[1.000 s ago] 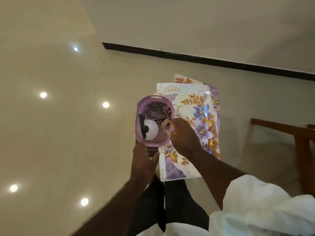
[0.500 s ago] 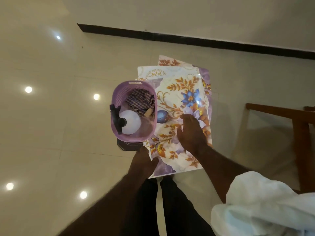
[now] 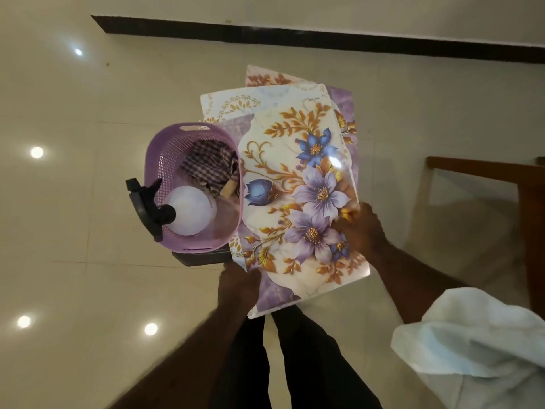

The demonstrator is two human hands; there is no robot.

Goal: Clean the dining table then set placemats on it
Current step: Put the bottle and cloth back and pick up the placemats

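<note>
I am standing over a glossy floor, carrying a stack of floral placemats (image 3: pixel 298 178) with purple and blue flowers. A lilac plastic basket (image 3: pixel 165 154) sits on the stack's left part. Inside it are a checked cloth (image 3: pixel 209 163) and a white spray bottle (image 3: pixel 191 211) with a black trigger. My left hand (image 3: pixel 239 287) holds the stack's near edge from below, beside a dark flat object (image 3: pixel 203 258) under the basket. My right hand (image 3: pixel 361 228) grips the top placemat's right edge.
A wooden table (image 3: pixel 486 169) stands at the right, its leg reaching down the frame edge. A black skirting (image 3: pixel 295 36) runs along the far wall. A white cloth (image 3: pixel 477 335) hangs over my right shoulder. My dark trouser legs show below.
My right hand left the basket, crossed the top placemat and now grips its right edge. The top placemat has shifted and turned a little on the stack.
</note>
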